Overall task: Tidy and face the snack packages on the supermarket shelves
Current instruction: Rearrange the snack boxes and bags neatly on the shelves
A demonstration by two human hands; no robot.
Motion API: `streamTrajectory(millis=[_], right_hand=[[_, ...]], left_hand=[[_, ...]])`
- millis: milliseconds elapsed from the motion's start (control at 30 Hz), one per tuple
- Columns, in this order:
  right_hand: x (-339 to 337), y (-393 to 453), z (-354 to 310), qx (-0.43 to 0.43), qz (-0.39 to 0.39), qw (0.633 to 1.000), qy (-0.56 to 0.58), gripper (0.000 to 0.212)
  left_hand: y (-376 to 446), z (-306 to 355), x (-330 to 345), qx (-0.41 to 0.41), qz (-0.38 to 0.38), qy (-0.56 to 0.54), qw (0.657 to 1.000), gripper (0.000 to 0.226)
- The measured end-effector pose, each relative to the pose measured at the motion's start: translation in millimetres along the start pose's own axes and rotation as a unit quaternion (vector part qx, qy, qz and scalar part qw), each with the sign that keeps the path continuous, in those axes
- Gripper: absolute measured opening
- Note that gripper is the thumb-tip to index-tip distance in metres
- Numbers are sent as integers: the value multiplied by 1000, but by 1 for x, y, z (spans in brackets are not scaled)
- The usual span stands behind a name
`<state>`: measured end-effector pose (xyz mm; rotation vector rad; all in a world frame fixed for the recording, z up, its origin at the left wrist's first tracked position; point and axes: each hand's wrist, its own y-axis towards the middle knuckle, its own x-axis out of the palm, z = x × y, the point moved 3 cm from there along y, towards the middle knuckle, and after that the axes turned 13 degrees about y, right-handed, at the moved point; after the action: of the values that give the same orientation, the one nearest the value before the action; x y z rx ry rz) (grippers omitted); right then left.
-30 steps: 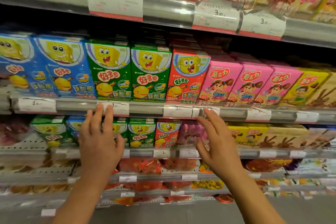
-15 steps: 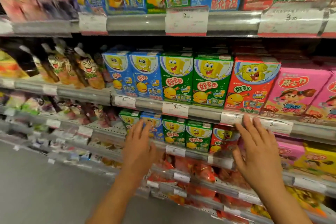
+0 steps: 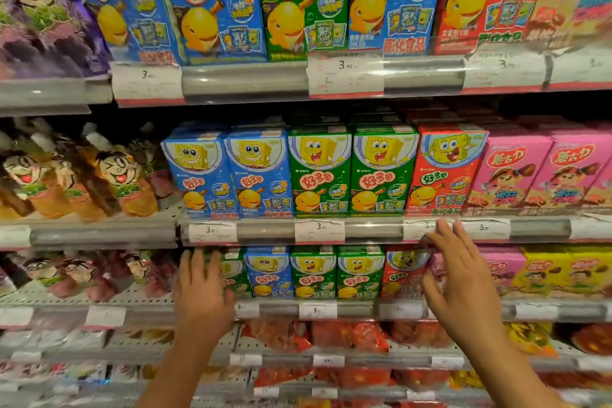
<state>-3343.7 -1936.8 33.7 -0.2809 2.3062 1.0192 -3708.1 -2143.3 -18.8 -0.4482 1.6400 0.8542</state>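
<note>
Currently both hands empty, fingers spread: left hand and right hand before lower shelf's snack boxes at its front edge. Risk: careless push topples boxes rearward, w/ faces misaligned.

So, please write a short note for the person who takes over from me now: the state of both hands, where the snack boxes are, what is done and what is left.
Left hand: open, holding nothing, raised in front of the left end of the lower box row.
Right hand: open, holding nothing, fingertips at the price rail under the red box.
Boxes: the middle row, blue, green, red, then pink, stands upright and faces forward.
Done: the middle row looks faced.
Left: check the lower row, partly hidden by the hands; nothing is gripped yet.
</note>
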Motion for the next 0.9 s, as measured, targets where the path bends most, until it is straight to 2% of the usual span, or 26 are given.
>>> streamTrajectory(millis=[133,233,333,433,533,600,733,900], right_hand=[[22,2,-32,90,75,993,-12,66],[38,5,-46,108,73,988,-78,69],[46,9,-54,126,65,983,-119,69],[48,10,-57,145,70,980,-121,68],[50,12,-58,131,70,980,-129,65],[51,11,-55,125,71,980,-140,70],[52,8,-50,114,43,978,-168,83],[45,4,-38,105,-12,978,-180,93]], left_hand=[[5,-26,9,85,39,21,995,72],[5,-40,6,136,87,4,987,63],[2,-51,-2,158,119,-17,980,65],[-3,-60,-12,185,122,-34,975,78],[-1,-72,-28,174,110,-92,974,72],[2,-77,-48,155,82,-140,975,67],[1,-73,-110,211,67,-209,953,53],[-4,-45,-199,233,137,-284,920,45]])
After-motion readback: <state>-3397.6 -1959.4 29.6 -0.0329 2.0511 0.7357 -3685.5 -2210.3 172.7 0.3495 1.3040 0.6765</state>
